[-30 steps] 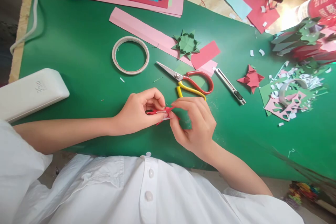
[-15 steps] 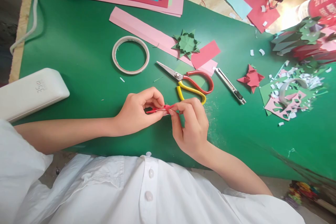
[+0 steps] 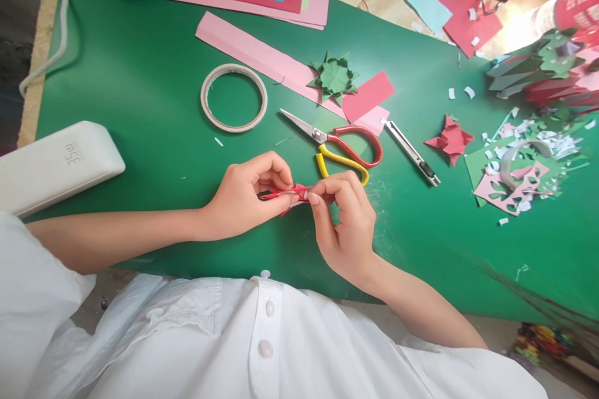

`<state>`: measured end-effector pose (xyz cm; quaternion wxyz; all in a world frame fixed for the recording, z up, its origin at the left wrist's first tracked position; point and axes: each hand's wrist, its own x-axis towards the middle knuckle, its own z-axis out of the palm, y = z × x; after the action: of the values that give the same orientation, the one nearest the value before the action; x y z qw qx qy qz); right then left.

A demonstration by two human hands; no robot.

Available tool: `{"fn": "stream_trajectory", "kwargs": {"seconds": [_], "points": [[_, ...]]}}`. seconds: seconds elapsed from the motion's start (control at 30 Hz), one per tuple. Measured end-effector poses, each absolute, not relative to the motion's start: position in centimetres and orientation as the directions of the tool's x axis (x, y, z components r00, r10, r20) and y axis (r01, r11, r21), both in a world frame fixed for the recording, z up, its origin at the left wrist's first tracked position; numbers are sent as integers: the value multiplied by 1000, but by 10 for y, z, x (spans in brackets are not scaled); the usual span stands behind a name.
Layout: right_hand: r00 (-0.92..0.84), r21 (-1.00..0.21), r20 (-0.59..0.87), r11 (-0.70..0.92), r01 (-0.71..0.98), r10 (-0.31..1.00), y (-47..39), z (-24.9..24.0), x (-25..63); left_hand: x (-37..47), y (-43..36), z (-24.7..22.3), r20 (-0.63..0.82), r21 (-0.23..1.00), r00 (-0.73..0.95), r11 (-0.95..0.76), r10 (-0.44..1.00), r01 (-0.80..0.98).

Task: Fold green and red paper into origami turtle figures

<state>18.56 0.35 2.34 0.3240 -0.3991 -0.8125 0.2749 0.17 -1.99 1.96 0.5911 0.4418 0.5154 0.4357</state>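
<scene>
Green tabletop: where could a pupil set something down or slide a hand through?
Largely bare: the left stretch between the white block and the tape roll, and the patch right of the right hand, below the craft knife. Crowded: the middle, with scissors, pink strip and green star; and the right side, strewn with paper scraps.

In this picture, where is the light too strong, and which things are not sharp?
Head view: glare is strongest beside the red container, upper right; head view: the colourful bundle, lower right, looks soft, while the scissors and the left hand look fairly crisp.
</scene>
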Motion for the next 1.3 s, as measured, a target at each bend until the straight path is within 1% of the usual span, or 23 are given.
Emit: {"fn": "stream_trajectory", "kwargs": {"seconds": [0.33, 0.4, 0.47, 0.53, 0.57, 0.6, 0.63, 0.67, 0.77, 0.87, 0.93, 1.07, 1.17, 1.2, 1.27, 1.3], "points": [[-401, -729, 290, 472, 496, 869, 17, 30, 195, 1, -17, 23, -276, 956, -9, 274, 961, -101], [-343, -737, 292, 439, 514, 893, 32, 28, 208, 1, -16, 23, -281, 956, -25, 277, 959, -101], [-223, -704, 357, 418, 574, 907, 56, 24, 231, 2, -16, 23, -275, 956, -31, 270, 961, -110], [-45, -641, 403, 318, 699, 914, 88, 20, 265, 2, -16, 22, -267, 956, -21, 262, 964, -129], [42, -570, 403, 214, 794, 914, 105, 18, 284, 2, -16, 21, -264, 955, -12, 259, 965, -141], [129, -478, 382, 76, 875, 915, 121, 17, 302, 2, -17, 21, -261, 954, -1, 258, 965, -152], [218, -389, 337, -75, 918, 916, 136, 17, 320, 2, -18, 20, -260, 952, 11, 258, 966, -161], [328, -314, 318, -228, 922, 890, 148, 17, 336, 2, -18, 20, -261, 951, 24, 261, 965, -168], [463, -253, 320, -396, 883, 827, 173, 15, 369, 1, -20, 19, -262, 948, 52, 268, 964, -170], [545, -207, 297, -504, 838, 784, 186, 9, 382, 1, -20, 19, -266, 945, 75, 276, 961, -177], [579, -185, 278, -548, 815, 767, 190, 3, 384, 1, -20, 20, -273, 937, 93, 287, 957, -199], [582, -164, 289, -560, 812, 760, 191, -2, 389, 1, -20, 21, -300, 928, 122, 319, 946, -194], [537, -139, 359, -524, 840, 764, 183, 2, 388, 1, -19, 22, -322, 927, 151, 343, 935, -149], [478, -149, 385, -459, 876, 789, 178, 5, 382, 1, -19, 22, -325, 931, 157, 345, 932, -122], [310, -209, 432, -241, 948, 847, 162, 10, 362, 0, -19, 21, -320, 942, 177, 333, 931, -47], [172, -266, 421, -60, 962, 891, 151, 13, 346, 0, -19, 21, -311, 948, 193, 318, 931, -7]]}}
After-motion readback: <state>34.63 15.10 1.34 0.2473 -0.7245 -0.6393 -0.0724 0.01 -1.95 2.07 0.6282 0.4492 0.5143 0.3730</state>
